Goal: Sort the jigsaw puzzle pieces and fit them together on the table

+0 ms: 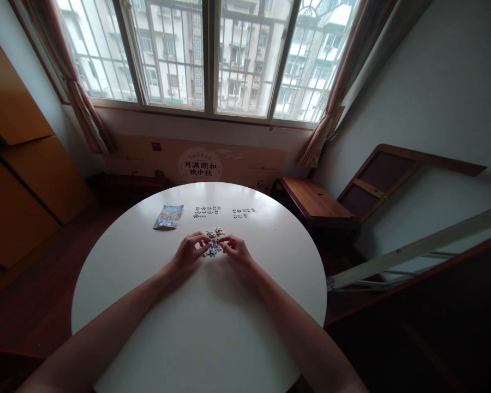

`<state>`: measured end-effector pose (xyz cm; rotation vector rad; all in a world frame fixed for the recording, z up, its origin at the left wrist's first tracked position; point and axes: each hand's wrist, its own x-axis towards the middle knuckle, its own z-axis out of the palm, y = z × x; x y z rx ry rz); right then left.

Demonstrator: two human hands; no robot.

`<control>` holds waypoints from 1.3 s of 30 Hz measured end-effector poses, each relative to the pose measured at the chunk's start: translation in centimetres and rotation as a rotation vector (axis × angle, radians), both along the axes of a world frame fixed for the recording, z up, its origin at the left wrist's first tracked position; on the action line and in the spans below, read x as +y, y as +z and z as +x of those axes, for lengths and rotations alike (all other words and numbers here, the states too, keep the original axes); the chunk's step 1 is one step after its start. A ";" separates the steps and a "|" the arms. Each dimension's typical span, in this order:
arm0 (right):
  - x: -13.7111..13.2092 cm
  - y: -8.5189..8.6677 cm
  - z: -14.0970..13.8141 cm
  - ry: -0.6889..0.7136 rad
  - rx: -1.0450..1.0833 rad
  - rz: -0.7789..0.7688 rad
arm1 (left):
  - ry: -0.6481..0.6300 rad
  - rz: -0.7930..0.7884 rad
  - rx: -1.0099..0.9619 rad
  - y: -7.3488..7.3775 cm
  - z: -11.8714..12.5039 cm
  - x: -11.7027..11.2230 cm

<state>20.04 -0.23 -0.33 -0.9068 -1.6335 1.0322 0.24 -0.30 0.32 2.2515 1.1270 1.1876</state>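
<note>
A small heap of jigsaw puzzle pieces (214, 233) lies on the round white table (180, 316), some blue, some pale. At its left side my left hand (190, 251) has thumb and fingers curled inward, the tips closed on a puzzle piece. From the right, my right hand (237, 252) bends in the same way, thumb and forefinger pinching at a piece. The two sets of fingertips nearly meet over the heap and partly hide it. Beyond the hands, sorted puzzle pieces (207, 212) lie in short rows, with a second group (243, 212) to their right.
A colourful printed sheet or packet (169, 216) lies on the table's far left. Past the table stand a wooden bench (317, 199) at right and a printed panel (237, 161) below the barred window (245, 60). Orange cabinets (28, 185) line the left.
</note>
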 end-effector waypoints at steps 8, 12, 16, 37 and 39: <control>0.1 0.0 0.1 0.018 -0.014 -0.014 | -0.023 0.021 -0.005 -0.1 0.1 0.1; 0.2 -0.1 0.2 0.015 -0.017 -0.045 | -0.015 0.013 -0.024 -0.2 0.1 0.2; 0.2 0.0 0.2 0.005 -0.028 -0.047 | 0.025 -0.005 -0.056 0.0 0.1 0.4; -0.1 0.2 0.0 -0.066 -0.061 -0.055 | -0.064 -0.055 -0.068 -0.1 0.1 0.3; -0.1 0.2 0.1 -0.069 -0.072 -0.052 | -0.067 -0.056 -0.074 -0.1 0.1 0.3</control>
